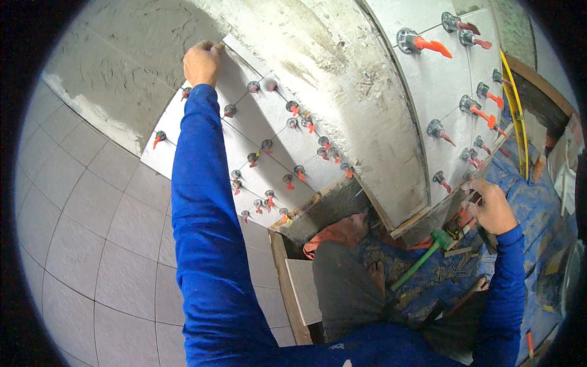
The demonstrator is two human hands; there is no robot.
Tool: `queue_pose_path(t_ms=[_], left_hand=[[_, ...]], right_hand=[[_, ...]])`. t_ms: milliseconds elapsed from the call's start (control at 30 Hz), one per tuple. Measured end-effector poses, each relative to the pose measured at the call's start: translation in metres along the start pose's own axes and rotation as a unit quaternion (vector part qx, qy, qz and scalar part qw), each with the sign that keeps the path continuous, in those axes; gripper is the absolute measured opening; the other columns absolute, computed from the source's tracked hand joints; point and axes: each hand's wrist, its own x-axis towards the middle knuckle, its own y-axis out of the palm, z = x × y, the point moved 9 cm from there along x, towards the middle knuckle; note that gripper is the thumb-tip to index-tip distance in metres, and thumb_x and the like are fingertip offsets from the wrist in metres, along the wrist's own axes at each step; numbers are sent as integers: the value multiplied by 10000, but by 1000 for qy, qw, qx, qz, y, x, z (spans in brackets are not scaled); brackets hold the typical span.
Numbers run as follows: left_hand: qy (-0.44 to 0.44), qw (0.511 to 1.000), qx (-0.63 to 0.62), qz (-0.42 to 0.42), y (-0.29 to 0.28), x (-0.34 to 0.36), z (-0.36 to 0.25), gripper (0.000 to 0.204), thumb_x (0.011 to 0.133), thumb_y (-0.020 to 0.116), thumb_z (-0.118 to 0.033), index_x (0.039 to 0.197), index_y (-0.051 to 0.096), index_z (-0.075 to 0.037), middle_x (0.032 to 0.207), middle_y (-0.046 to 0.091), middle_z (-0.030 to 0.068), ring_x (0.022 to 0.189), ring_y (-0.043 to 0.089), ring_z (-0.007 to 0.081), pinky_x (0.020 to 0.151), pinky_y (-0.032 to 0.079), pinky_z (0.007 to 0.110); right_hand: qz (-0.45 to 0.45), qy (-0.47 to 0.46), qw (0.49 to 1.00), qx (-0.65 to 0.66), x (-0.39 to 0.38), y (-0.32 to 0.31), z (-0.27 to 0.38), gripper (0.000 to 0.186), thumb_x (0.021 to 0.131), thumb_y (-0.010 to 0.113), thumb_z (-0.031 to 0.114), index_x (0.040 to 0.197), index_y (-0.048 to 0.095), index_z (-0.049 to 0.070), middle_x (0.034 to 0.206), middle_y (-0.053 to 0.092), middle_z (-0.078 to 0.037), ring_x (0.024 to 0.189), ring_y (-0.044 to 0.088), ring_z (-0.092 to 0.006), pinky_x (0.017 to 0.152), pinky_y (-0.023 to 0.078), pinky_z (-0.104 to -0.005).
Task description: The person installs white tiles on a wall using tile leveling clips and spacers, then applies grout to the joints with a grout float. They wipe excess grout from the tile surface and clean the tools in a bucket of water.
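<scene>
My left hand (202, 64) grips the upper edge of a white tile (183, 134), beside wet grey mortar (147, 49). The tiles under my left arm carry several round grey levelling clips (253, 87) with red tabs. A pale, rough concrete strip (367, 122) divides them from another white tiled panel (437, 79) at right, also studded with clips. My right hand (488, 208) is just below that panel, its fingers bent but apart; I see nothing clearly held in them.
Laid grey floor tiles (85, 214) fill the left side. A green mallet (422, 260) and other tools lie on a blue sheet (532, 275) around my feet. An orange cloth (339, 229), a ridged panel (299, 293) and a long yellow level (520, 116) are also in view.
</scene>
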Motion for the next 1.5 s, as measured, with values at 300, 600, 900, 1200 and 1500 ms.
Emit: queue_pose_path(t_ms=[300, 600, 900, 1200, 1500], left_hand=[[60, 987, 138, -47, 12, -34, -15, 207, 842, 766, -313, 1006, 818, -198, 957, 763, 89, 964, 669, 309, 847, 534, 449], [183, 971, 153, 17, 22, -84, -41, 159, 810, 734, -224, 939, 821, -195, 919, 757, 67, 950, 680, 286, 831, 522, 436], [-64, 996, -17, -59, -9, 0, 8, 286, 827, 749, -382, 1019, 824, -184, 1020, 768, 160, 1019, 724, 355, 920, 559, 436], [-94, 996, -6, -3, 2, 3, 6, 290, 798, 743, -357, 984, 829, -153, 963, 775, 165, 974, 739, 338, 914, 559, 416], [-105, 992, -65, 4, -1, 3, 11, 299, 748, 761, -329, 938, 830, -109, 931, 781, 158, 947, 747, 307, 908, 559, 391]], right_hand=[[-2, -21, 1000, -9, 1, 5, -1, 338, 787, 764, 154, 1086, 681, 20, 1050, 683, -212, 964, 648, -433, 879, 500, -465], [-9, -34, 999, -26, -3, -1, 5, 338, 785, 767, 150, 1083, 683, 15, 1040, 679, -224, 949, 651, -431, 826, 513, -463], [-9, -29, 999, -16, 1, 8, 3, 322, 780, 773, 121, 1071, 689, 12, 970, 684, -203, 762, 673, -365, 734, 534, -432], [-13, -37, 999, -34, 3, 8, 1, 326, 775, 776, 130, 1064, 687, 7, 922, 667, -197, 733, 653, -363, 708, 517, -442], [6, -27, 998, -50, 7, 12, 0, 350, 768, 775, 134, 1080, 678, 6, 954, 677, -224, 784, 666, -391, 744, 519, -459]])
